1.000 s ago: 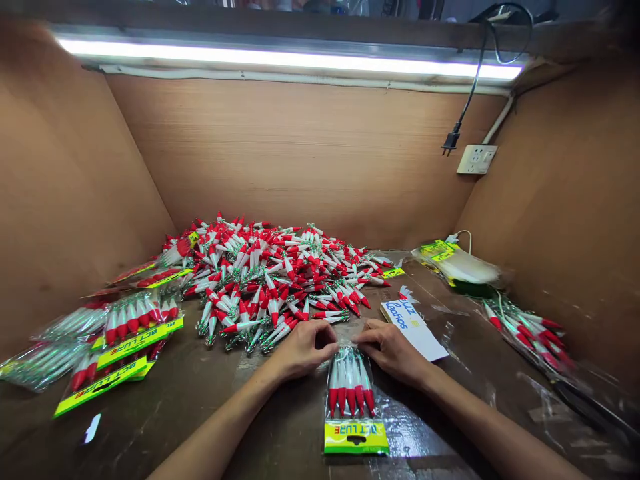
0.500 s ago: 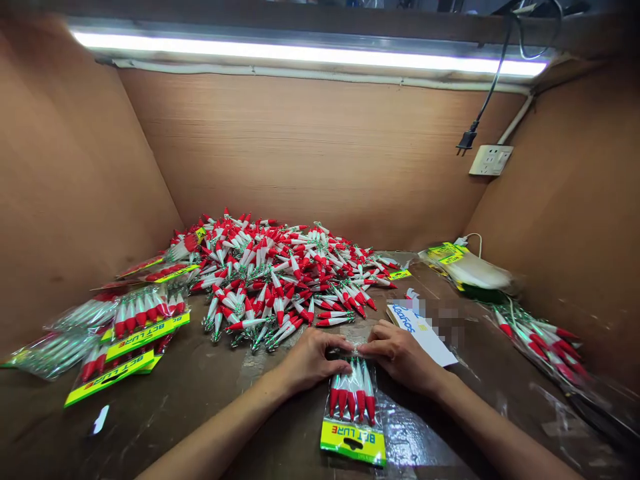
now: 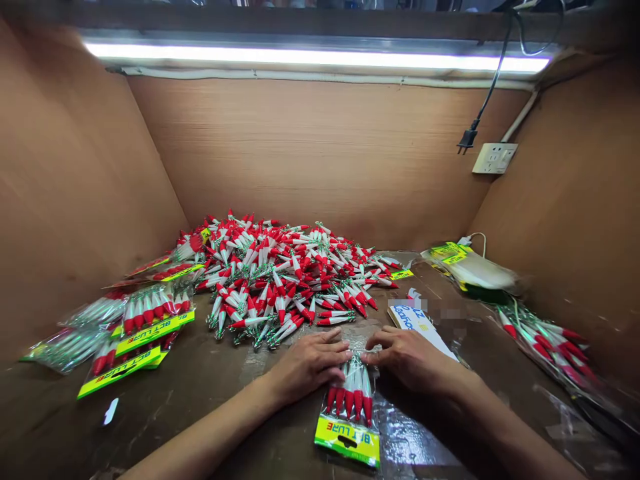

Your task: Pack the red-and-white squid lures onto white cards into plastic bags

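Observation:
In front of me a clear packet of lures (image 3: 353, 393) lies flat on the table. It holds several red-and-white lures and has a yellow-green header card pointing toward me. My left hand (image 3: 311, 363) rests palm down with fingers stretched out, their tips over the packet's upper left side. At the far right corner of the packet is my right hand (image 3: 407, 357). Its thumb and forefinger are apart, one fingertip touching the plastic, and its other fingers are curled out of sight. Beyond both hands spreads a big pile of loose lures (image 3: 280, 273).
Filled packets (image 3: 155, 327) are stacked at the left. A handwritten white card (image 3: 420, 327) lies beyond my right hand. On the right are flat plastic bags (image 3: 480, 270) and bagged lures (image 3: 545, 343). A black plug (image 3: 467, 138) hangs near the wall socket (image 3: 495, 158).
My left hand has gone from closed fingers at the packet's far edge to lying spread on its side. My right fingers have opened somewhat. The packet has shifted slightly left.

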Motion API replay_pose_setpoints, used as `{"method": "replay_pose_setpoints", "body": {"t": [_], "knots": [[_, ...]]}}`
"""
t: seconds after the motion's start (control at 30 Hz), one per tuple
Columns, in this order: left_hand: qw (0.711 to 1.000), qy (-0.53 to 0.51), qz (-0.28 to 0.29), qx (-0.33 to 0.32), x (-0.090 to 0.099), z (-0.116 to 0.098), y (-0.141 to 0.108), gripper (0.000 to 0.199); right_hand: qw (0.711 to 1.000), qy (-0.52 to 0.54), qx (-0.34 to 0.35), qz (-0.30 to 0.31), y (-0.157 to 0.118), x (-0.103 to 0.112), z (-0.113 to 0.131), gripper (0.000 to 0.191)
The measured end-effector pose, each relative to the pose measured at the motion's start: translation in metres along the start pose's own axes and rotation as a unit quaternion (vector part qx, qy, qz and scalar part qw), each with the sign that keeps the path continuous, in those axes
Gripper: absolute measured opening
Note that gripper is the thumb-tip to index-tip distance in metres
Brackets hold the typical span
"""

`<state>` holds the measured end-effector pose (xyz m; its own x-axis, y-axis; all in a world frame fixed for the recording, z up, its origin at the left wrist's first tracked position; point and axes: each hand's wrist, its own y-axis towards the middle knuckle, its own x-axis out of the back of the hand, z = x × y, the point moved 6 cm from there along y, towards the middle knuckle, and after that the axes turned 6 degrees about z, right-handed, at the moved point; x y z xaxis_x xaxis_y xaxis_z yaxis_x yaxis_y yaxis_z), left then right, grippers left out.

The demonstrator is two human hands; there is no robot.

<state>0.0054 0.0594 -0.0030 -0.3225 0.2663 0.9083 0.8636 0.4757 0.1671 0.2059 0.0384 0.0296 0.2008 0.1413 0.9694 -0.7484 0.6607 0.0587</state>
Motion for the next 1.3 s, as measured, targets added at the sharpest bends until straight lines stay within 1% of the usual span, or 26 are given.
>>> {"method": "replay_pose_setpoints", "body": {"t": [0.1,0.13,0.2,0.27,0.37,0.43,0.47,0.53,0.57,0.63,0.7,0.73,0.8,0.83,0.87,0.9,0.97,1.0,1.03,1.07,1.1,1.13,1.17,1.2,1.23,1.3], "knots": [[0.994,0.073,0.080,-0.023,0.008,-0.013,-0.013,0.067,0.994,0.091,-0.004,0.060,-0.009,0.001,-0.004,0.060],[0.992,0.083,0.096,-0.028,0.010,-0.016,-0.016,0.072,0.990,0.118,-0.002,0.078,-0.011,0.000,-0.006,0.065],[0.989,0.091,0.113,-0.032,0.015,-0.019,-0.021,0.077,0.983,0.151,0.000,0.105,-0.014,-0.002,-0.007,0.067],[0.989,0.091,0.114,-0.028,0.018,-0.020,-0.022,0.077,0.980,0.160,0.004,0.118,-0.016,-0.003,-0.007,0.065],[0.992,0.085,0.094,-0.007,0.019,-0.023,-0.017,0.071,0.977,0.169,0.016,0.130,-0.018,-0.002,-0.003,0.061],[0.994,0.082,0.075,0.025,0.016,-0.028,-0.011,0.071,0.974,0.187,0.017,0.125,-0.019,0.002,-0.002,0.052],[0.993,0.080,0.066,0.048,0.014,-0.032,-0.008,0.074,0.972,0.201,0.013,0.121,-0.019,0.004,-0.003,0.045],[0.991,0.073,0.058,0.093,0.006,-0.043,-0.004,0.084,0.968,0.231,-0.013,0.098,-0.017,0.008,-0.007,0.029],[0.990,0.069,0.063,0.110,0.000,-0.048,-0.003,0.088,0.966,0.244,-0.042,0.075,-0.016,0.009,-0.011,0.024],[0.987,0.061,0.079,0.129,-0.012,-0.058,-0.004,0.092,0.961,0.252,-0.115,0.020,-0.012,0.008,-0.021,0.027],[0.985,0.053,0.089,0.141,-0.020,-0.064,-0.006,0.090,0.954,0.248,-0.168,-0.006,-0.009,0.001,-0.025,0.029],[0.984,0.050,0.089,0.146,-0.023,-0.066,-0.007,0.088,0.952,0.246,-0.180,0.000,-0.007,-0.004,-0.024,0.027],[0.984,0.046,0.076,0.156,-0.027,-0.066,-0.009,0.083,0.951,0.248,-0.179,0.034,-0.003,-0.015,-0.021,0.021],[0.984,0.045,0.066,0.161,-0.029,-0.067,-0.009,0.081,0.952,0.246,-0.175,0.045,-0.003,-0.018,-0.020,0.019],[0.983,0.046,0.052,0.167,-0.031,-0.068,-0.008,0.081,0.955,0.238,-0.171,0.042,-0.003,-0.017,-0.021,0.018],[0.983,0.048,0.036,0.175,-0.032,-0.070,-0.007,0.082,0.960,0.221,-0.171,0.021,-0.004,-0.014,-0.024,0.018],[0.981,0.053,0.001,0.186,-0.033,-0.076,-0.006,0.086,0.968,0.154,-0.185,-0.067,-0.010,0.000,-0.037,0.021],[0.981,0.055,-0.015,0.188,-0.032,-0.079,-0.006,0.087,0.965,0.106,-0.208,-0.118,-0.016,0.007,-0.046,0.025],[0.980,0.058,-0.030,0.188,-0.029,-0.083,-0.006,0.088,0.956,0.055,-0.240,-0.161,-0.022,0.012,-0.056,0.032],[0.979,0.064,-0.046,0.187,-0.024,-0.085,-0.008,0.088,0.942,0.007,-0.278,-0.185,-0.029,0.014,-0.067,0.041],[0.978,0.074,-0.062,0.187,-0.016,-0.085,-0.012,0.088,0.927,-0.029,-0.321,-0.190,-0.035,0.012,-0.078,0.053],[0.974,0.089,-0.085,0.192,-0.003,-0.083,-0.018,0.088,0.915,-0.051,-0.358,-0.180,-0.039,0.006,-0.089,0.064],[0.966,0.112,-0.114,0.204,0.013,-0.078,-0.027,0.087,0.908,-0.058,-0.384,-0.160,-0.043,-0.001,-0.099,0.071],[0.953,0.138,-0.148,0.226,0.034,-0.069,-0.039,0.085,0.906,-0.057,-0.398,-0.135,-0.044,-0.010,-0.107,0.075],[0.932,0.169,-0.191,0.258,0.059,-0.057,-0.053,0.080,0.907,-0.052,-0.403,-0.110,-0.045,-0.018,-0.113,0.078],[0.870,0.231,-0.271,0.341,0.116,-0.025,-0.089,0.068,0.913,-0.041,-0.400,-0.072,-0.045,-0.031,-0.121,0.077]]}}
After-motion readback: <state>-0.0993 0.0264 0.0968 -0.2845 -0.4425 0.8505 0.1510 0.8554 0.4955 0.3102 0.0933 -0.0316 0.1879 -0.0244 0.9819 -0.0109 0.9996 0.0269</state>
